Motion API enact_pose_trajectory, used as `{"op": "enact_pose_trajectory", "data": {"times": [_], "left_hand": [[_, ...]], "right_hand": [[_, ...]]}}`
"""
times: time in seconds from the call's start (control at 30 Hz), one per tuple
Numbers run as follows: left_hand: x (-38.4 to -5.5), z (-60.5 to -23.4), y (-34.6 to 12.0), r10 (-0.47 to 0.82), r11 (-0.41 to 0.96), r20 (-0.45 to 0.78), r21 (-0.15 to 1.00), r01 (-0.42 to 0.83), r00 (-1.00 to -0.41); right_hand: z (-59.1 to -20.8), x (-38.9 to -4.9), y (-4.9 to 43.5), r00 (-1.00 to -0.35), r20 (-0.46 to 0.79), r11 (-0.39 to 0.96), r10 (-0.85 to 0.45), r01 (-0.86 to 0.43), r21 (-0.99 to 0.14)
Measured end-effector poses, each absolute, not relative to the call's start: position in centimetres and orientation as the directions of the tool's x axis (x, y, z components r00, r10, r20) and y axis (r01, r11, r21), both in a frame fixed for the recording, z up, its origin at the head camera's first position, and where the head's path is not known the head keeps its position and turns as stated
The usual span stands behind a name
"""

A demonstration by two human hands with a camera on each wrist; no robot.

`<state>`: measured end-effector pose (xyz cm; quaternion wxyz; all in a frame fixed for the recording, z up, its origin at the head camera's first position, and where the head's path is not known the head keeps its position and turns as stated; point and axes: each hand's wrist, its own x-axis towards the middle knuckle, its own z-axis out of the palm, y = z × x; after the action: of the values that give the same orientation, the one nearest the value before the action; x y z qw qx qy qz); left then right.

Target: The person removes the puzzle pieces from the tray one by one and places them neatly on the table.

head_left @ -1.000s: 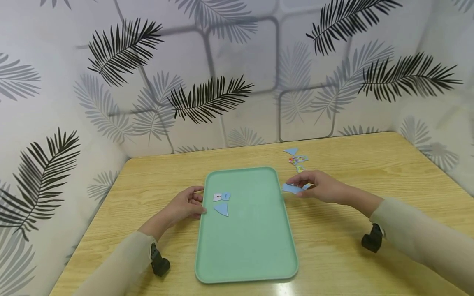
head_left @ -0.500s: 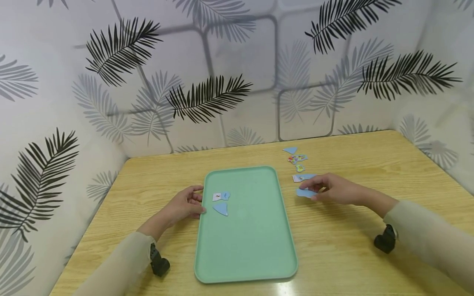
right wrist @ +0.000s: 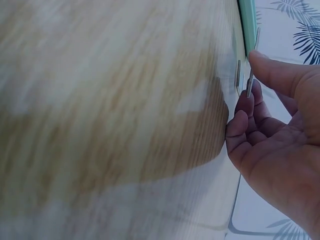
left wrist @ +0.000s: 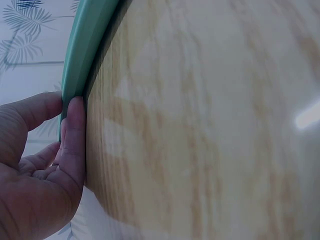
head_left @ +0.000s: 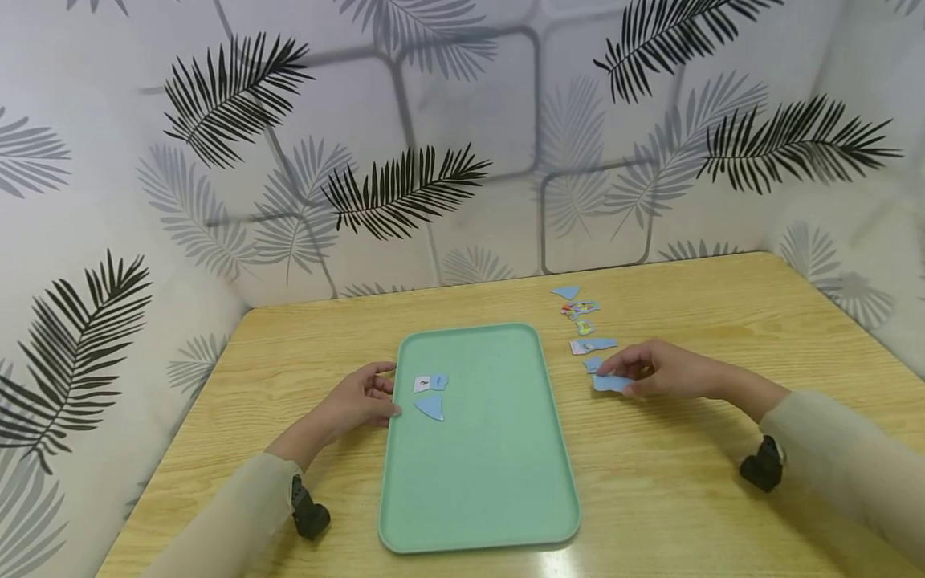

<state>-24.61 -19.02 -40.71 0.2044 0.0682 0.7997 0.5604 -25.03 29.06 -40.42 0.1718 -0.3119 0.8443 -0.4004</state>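
My right hand (head_left: 658, 369) pinches a flat light-blue puzzle piece (head_left: 610, 384) between thumb and fingers, to the right of the tray. Edge-on, that held piece (right wrist: 253, 67) looks like a thin sliver in the right wrist view. Just behind it a small blue piece (head_left: 592, 365) lies on the table, partly covered by the fingers. My left hand (head_left: 361, 397) grips the left rim of the green tray (head_left: 484, 482). In the left wrist view its thumb and fingers meet the tray's edge (left wrist: 82, 55). A white-and-blue piece (head_left: 431, 384) and a blue triangular piece (head_left: 430, 408) lie on the tray.
Farther back on the wooden table (head_left: 723, 321) lie a blue-and-white strip piece (head_left: 594, 346), a small yellow-green piece (head_left: 584, 327), a multicoloured piece (head_left: 580, 308) and a blue triangular piece (head_left: 566, 292). A leaf-patterned wall (head_left: 477, 225) stands behind the table.
My right hand has moved right, away from the tray, with the blue puzzle piece in its pinch. The strip piece and the small blue piece have come into sight. My left hand stays put.
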Motion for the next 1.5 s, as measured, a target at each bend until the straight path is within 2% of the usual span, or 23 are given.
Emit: {"op": "enact_pose_trajectory", "data": {"times": [0.43,1.5], "left_hand": [[-24.9,-41.1,-18.9,0.31,0.368,-0.269,0.918,-0.145,-0.912],[-24.7,-41.0,-18.9,0.325,0.38,-0.254,0.917,-0.121,-0.911]], "right_hand": [[-40.6,-25.3,28.5,-0.743,-0.034,0.502,-0.668,-0.417,-0.758],[-40.4,-24.7,27.7,-0.779,-0.083,0.567,-0.621,-0.374,-0.734]]}}
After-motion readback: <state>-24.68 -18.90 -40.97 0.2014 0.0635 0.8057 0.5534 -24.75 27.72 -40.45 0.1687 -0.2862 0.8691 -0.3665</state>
